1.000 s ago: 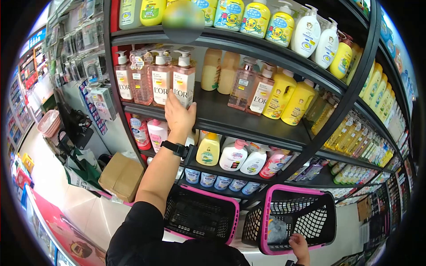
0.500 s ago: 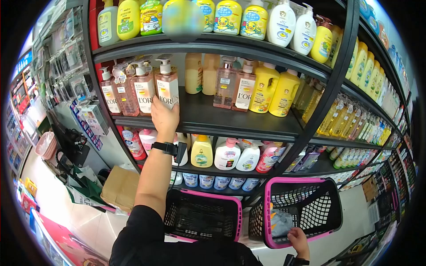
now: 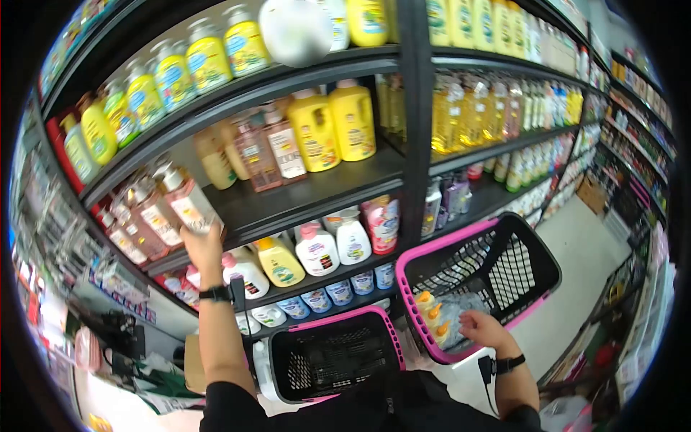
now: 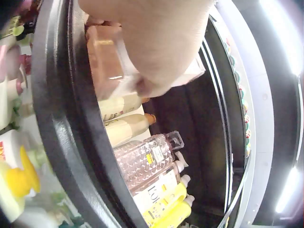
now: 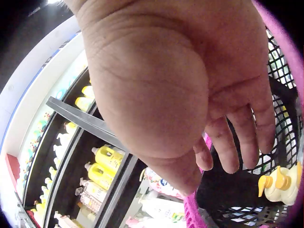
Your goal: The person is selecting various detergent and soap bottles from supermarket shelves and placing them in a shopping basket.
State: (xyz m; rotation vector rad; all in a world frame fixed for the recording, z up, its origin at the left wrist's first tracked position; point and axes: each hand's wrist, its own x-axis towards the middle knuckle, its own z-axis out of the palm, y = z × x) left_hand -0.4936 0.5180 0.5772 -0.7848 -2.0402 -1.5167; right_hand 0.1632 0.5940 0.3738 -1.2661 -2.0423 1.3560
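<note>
Gripping the pink pump bottle [image 3: 192,204] low, left hand [image 3: 202,250] likely steadies it; right hand [image 3: 484,330] hangs empty, fingers loosely apart, basket [image 3: 515,266] just beneath.

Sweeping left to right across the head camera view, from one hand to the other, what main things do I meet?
Left hand → pink-rimmed basket → orange-topped bottles, inside a second basket → right hand.

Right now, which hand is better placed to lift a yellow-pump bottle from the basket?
Probably your right hand: it is free over the basket, near the yellow-pump bottles, while your left hand grips a pink bottle at the shelf.
</note>
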